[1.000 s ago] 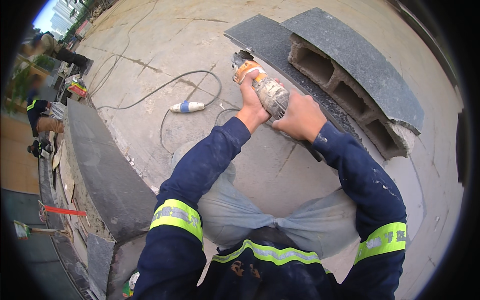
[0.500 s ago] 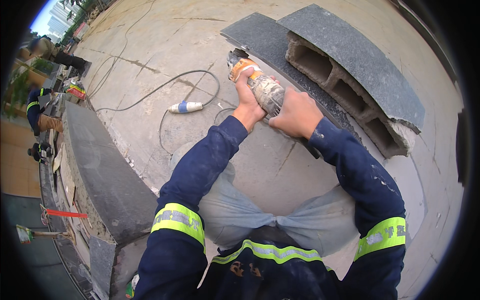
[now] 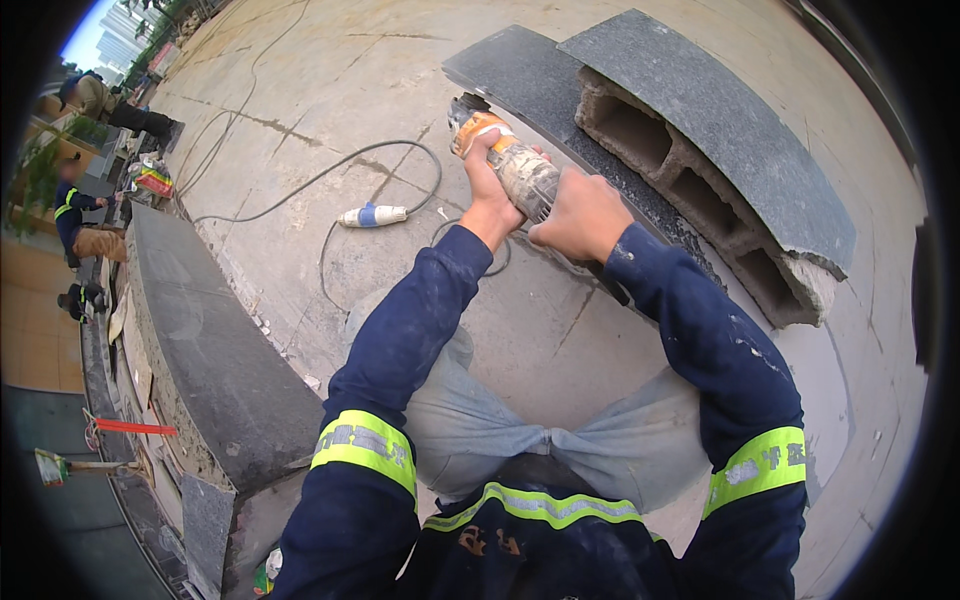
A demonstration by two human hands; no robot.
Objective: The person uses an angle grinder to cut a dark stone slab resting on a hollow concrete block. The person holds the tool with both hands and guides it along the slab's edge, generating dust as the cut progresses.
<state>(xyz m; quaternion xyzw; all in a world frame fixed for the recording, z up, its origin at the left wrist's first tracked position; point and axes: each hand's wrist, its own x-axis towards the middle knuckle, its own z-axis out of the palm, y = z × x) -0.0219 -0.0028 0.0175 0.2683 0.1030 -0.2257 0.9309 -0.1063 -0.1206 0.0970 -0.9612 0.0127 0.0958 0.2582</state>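
Observation:
With both hands I hold a dusty angle grinder [image 3: 520, 170] with an orange front part, its head pointing away and to the left. My left hand [image 3: 489, 190] is wrapped round the middle of its body. My right hand [image 3: 585, 214] grips the rear end. The grinder's head is beside the near edge of a dark grey stone slab [image 3: 515, 62]; whether the disc touches it I cannot tell. That slab passes under my right hand and alongside a hollow concrete block [image 3: 705, 195], on which a second grey slab [image 3: 700, 100] lies.
A grey cable with a white and blue connector [image 3: 372, 215] loops on the concrete floor [image 3: 330, 90]. To the left runs a low wall topped with a dark slab [image 3: 200, 320]. Beyond it are a bending person [image 3: 120, 110], another person [image 3: 85, 212] in a reflective jacket and a red strip [image 3: 135, 428].
Both hands and the grinder have shifted slightly left and away, along the slab's edge. At the far left, the person in the reflective jacket has raised their upper body.

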